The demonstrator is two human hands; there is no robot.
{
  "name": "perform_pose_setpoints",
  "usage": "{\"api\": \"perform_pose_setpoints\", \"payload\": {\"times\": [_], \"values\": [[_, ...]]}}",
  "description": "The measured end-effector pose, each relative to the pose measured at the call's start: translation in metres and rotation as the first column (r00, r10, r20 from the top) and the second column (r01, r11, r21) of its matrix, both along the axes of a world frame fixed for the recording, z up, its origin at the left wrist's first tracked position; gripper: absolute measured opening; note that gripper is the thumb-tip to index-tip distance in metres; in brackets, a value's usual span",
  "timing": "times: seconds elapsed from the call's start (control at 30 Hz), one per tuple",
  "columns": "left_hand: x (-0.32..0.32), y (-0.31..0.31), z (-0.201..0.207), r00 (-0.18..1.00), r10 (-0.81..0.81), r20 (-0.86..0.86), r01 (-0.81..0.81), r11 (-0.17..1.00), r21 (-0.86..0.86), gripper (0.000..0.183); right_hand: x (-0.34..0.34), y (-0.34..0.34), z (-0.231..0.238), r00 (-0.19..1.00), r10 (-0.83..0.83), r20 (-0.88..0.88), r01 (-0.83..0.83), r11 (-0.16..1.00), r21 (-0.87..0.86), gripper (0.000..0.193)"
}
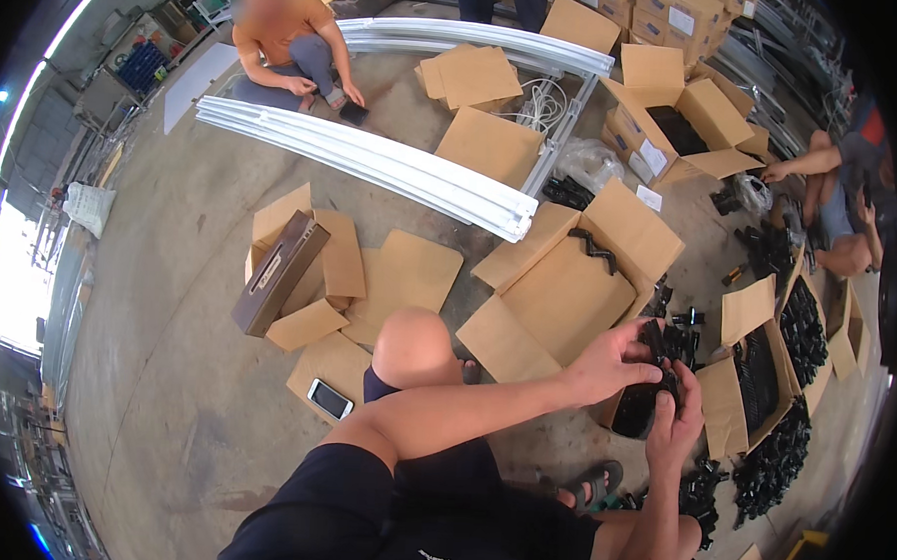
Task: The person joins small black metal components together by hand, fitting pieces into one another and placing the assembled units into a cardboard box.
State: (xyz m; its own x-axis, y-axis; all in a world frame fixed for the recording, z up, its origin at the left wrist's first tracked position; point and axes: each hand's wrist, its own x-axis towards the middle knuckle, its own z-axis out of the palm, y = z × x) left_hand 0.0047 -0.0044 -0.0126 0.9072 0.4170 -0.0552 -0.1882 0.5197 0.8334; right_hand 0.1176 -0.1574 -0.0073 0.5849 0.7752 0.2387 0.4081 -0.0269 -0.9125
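Observation:
My left hand (613,367) and my right hand (675,415) meet low on the right. Their fingers are closed around a small black part (652,336), whose exact kind I cannot make out. Just below it is a black, dark-topped block or small box (633,412), partly covered by my fingers. Beyond my hands stands an open cardboard box (557,320) with a few black zigzag-shaped pieces (594,248) inside. More loose black parts (680,342) lie on the floor beside my hands.
Right of me stand a cardboard box (725,407) of black parts and a black heap (773,464). White metal profiles (373,167) lie across the floor ahead. A phone (330,399) rests on cardboard at left. One co-worker (279,42) crouches far left; another person's arm (809,164) reaches in at right.

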Motion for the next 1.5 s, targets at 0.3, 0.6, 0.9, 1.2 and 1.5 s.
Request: {"api": "perform_pose_setpoints", "payload": {"times": [0.3,0.6,0.9,1.2,1.5], "values": [[0.011,0.002,0.005,0.998,0.061,-0.033,-0.066,0.978,-0.198,0.044,0.012,-0.010,0.002,0.968,-0.027,-0.251,0.024,1.000,-0.017,0.049],[0.002,0.055,0.012,0.919,0.394,-0.035,-0.374,0.839,-0.396,0.019,0.096,0.002,-0.034,0.879,-0.349,-0.326,0.281,0.930,-0.238,0.035],[-0.015,0.067,0.026,0.918,0.385,-0.096,-0.395,0.866,-0.305,0.030,0.161,0.016,-0.174,0.949,-0.226,0.219,0.313,0.602,-0.735,0.041],[-0.018,0.070,0.032,0.904,0.401,-0.152,-0.428,0.852,-0.301,0.035,0.219,0.090,-0.277,0.871,-0.311,0.381,0.492,0.525,-0.695,0.037],[-0.013,0.064,0.024,0.944,0.220,-0.246,-0.301,0.882,-0.363,0.036,0.242,0.164,-0.365,0.854,-0.156,0.497,0.515,0.390,-0.763,0.037]]}}
